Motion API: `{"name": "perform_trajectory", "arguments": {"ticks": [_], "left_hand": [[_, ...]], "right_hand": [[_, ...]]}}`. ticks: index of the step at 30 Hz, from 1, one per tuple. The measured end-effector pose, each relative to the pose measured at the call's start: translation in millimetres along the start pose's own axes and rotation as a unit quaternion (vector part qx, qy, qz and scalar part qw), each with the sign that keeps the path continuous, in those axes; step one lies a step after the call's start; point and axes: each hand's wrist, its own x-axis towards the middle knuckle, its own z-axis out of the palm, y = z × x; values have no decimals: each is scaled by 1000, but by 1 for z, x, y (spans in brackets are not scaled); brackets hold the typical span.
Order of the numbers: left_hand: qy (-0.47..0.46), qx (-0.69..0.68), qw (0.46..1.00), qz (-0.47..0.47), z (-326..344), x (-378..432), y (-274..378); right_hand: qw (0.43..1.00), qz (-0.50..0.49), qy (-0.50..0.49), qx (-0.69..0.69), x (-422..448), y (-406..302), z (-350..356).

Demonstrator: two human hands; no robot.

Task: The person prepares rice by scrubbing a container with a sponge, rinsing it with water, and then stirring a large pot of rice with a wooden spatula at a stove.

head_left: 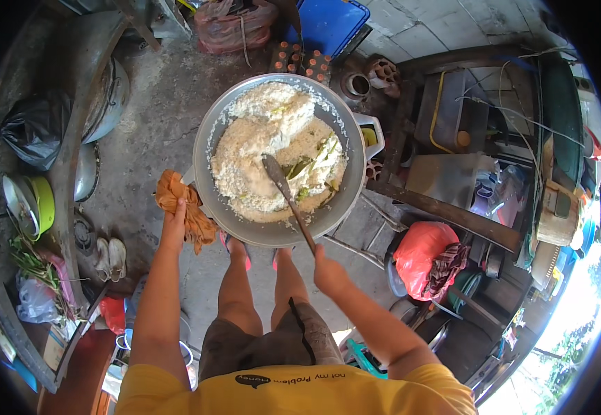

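A large round metal pan with side handles stands in front of me, holding pale grain that looks like rice, with green leaves on its right part. My right hand is closed round the handle of a long wooden paddle, whose blade rests in the grain near the middle. At the pan's left side, my left hand grips an orange-brown cloth, bunched by the left handle. Part of that handle is hidden by the cloth.
Past the pan are bottles with orange caps and a blue crate. A wooden-framed shelf and a red plastic bag are at the right. On the left, a wooden bench stands near large metal pots and white shoes.
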Motion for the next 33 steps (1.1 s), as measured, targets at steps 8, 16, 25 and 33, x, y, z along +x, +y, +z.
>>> {"name": "perform_trajectory", "arguments": {"ticks": [8,16,25,33], "left_hand": [[-112,-365,924,29,-16,-18,-5],[-68,-60,993,-78,-24,-4,15],[-42,-47,994,-90,-9,15,17],[-22,-9,998,-54,-2,24,8]], "right_hand": [[992,-56,57,99,-70,17,-38],[915,129,-45,380,-118,46,-88],[898,149,-41,412,-14,58,-74],[956,54,67,279,51,-21,-46]]}}
